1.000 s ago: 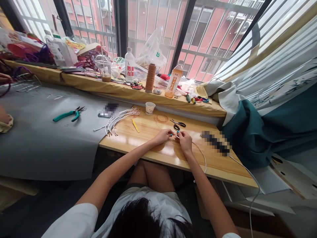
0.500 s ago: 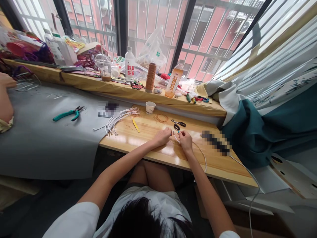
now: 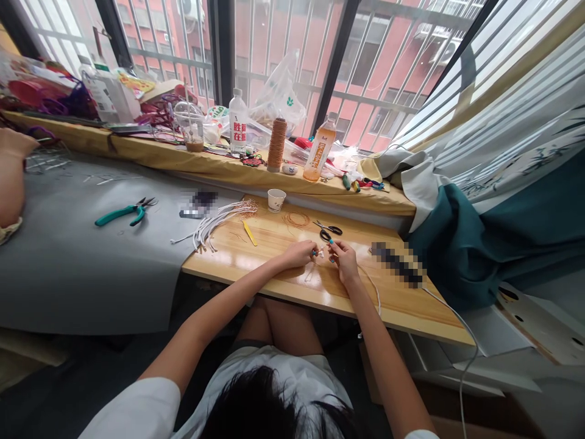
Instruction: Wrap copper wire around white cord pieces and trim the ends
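Note:
Over the wooden table, my left hand is closed, thumb and fingertips pinched on a short white cord end. Close by on its right, my right hand is closed too, its fingertips pinching what looks like a thin brown thread at the cord. From behind the right hand a pale cord curves down to the table edge. Just beyond the hands lie black-handled scissors. A coil of brown thread and yellow tweezers rest farther left.
A bundle of white cords straddles the wooden table and grey mat. Teal pliers lie on the mat. A paper cup, thread spool and bottles stand behind. Another person's arm shows at far left.
My left fingers have turned so that their tips show at the white cord end. My right fingers have opened out slightly and shifted, and the cord between the hands has moved leftward.

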Demonstrator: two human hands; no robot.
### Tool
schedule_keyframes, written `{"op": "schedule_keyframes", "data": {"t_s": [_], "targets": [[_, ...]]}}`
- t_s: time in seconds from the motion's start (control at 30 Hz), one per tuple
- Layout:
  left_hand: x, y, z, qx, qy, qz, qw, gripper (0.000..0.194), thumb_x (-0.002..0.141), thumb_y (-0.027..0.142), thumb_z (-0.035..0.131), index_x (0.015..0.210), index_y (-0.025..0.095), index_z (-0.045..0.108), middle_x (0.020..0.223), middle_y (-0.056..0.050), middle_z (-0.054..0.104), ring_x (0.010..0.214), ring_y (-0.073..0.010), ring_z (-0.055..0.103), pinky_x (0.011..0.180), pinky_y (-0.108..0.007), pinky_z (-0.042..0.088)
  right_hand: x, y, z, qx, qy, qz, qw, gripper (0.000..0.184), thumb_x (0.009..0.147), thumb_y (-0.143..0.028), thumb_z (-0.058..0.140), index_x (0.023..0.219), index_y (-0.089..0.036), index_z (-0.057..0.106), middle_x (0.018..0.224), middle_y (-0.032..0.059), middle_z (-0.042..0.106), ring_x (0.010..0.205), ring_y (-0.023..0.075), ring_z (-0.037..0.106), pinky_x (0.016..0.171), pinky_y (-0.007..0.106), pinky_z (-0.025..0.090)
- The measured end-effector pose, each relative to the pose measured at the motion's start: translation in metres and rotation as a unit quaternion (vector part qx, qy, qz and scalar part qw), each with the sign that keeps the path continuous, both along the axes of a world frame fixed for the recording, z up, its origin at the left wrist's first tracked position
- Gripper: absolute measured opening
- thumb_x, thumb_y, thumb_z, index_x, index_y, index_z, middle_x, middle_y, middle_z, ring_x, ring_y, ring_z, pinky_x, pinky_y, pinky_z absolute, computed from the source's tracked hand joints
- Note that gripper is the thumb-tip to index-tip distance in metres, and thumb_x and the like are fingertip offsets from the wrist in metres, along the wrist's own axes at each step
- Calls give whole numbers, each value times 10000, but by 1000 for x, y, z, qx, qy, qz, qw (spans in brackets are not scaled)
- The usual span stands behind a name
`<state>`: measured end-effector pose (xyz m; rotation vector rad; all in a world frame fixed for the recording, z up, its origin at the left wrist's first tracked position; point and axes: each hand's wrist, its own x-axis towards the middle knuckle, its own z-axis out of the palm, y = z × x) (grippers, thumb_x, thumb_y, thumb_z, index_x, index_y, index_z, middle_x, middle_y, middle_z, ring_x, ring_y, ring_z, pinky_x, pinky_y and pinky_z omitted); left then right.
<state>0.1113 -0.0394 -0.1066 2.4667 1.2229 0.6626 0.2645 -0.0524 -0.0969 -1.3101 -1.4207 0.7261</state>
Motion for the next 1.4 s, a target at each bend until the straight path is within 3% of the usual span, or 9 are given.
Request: {"op": "schedule_keyframes", "data": {"t_s": [0.2, 0.37, 0.47, 0.6, 0.77, 0.87, 0.97, 1.17, 1.4], "targets": [[2, 7, -3, -24, -28, -14, 999, 216, 763, 167, 391, 892, 185, 563, 858, -22, 603, 767, -142, 528, 661, -225, 391, -2, -2, 2, -7, 5, 21, 1000, 399, 653, -558, 462, 712, -172, 544, 618, -6, 531, 431, 72, 450, 403, 205, 362], [4, 10, -4, -21, -43, 16, 999, 234, 790, 203, 363, 857, 143, 579, 882, -67, 592, 801, -166, 523, 705, -253, 389, 8, -4, 0, 14, -53, -77, 995, 488, 765, -566, 242, 794, -171, 528, 604, -3, 511, 431, 98, 450, 419, 231, 346], [3, 10, -3, -21, -47, 24, 998, 217, 784, 199, 376, 837, 146, 581, 869, -65, 587, 793, -162, 522, 705, -249, 388, 14, -7, -1, 28, -128, -116, 985, 430, 780, -523, 276, 752, -176, 528, 613, 15, 518, 548, 143, 489, 520, 264, 362], [4, 9, -2, -26, -52, 50, 997, 213, 796, 215, 368, 819, 139, 565, 822, -66, 580, 748, -158, 520, 683, -251, 393, 11, -13, -3, 27, -239, -82, 967, 272, 734, -442, 447, 715, -189, 543, 726, 37, 555, 696, 172, 510, 622, 274, 356], [4, -1, 10, -18, -63, 82, 994, 264, 831, 285, 325, 858, 130, 537, 858, -74, 547, 748, -155, 513, 693, -261, 398, 4, -19, -2, 6, -338, -40, 940, 186, 733, -384, 483, 729, -209, 548, 778, 21, 570, 715, 166, 520, 588, 252, 328], [-22, -8, 24, 57, -42, 138, 988, 283, 816, 319, 362, 966, 122, 499, 1012, -118, 489, 898, -198, 478, 781, -296, 373, 3, -20, 0, -1, -373, -35, 927, 180, 753, -374, 463, 753, -210, 538, 788, 18, 581, 730, 169, 527, 571, 247, 314], [-80, -8, 39, 134, 68, 245, 958, 310, 756, 280, 444, 987, 80, 491, 1036, -157, 488, 1012, -260, 409, 869, -337, 311, 3, -20, 1, -6, -392, -31, 919, 199, 784, -374, 417, 764, -211, 530, 800, 20, 595, 747, 169, 537, 564, 244, 310], [-194, -3, 39, 96, 235, 454, 854, 505, 689, 258, 488, 1111, -8, 407, 1172, -237, 418, 1091, -321, 351, 886, -370, 258, 2, -23, 5, -11, -413, -30, 910, 214, 798, -381, 384, 782, -221, 527, 822, 20, 614, 712, 168, 555, 527, 246, 293], [-196, -11, 12, 91, 238, 514, 819, 339, 792, 127, 265, 990, 2, 510, 975, -213, 529, 932, -285, 451, 756, -342, 338, 3, -23, 6, -15, -425, -29, 905, 218, 805, -385, 374, 787, -224, 519, 795, 20, 628, 685, 175, 565, 524, 245, 294]]}}
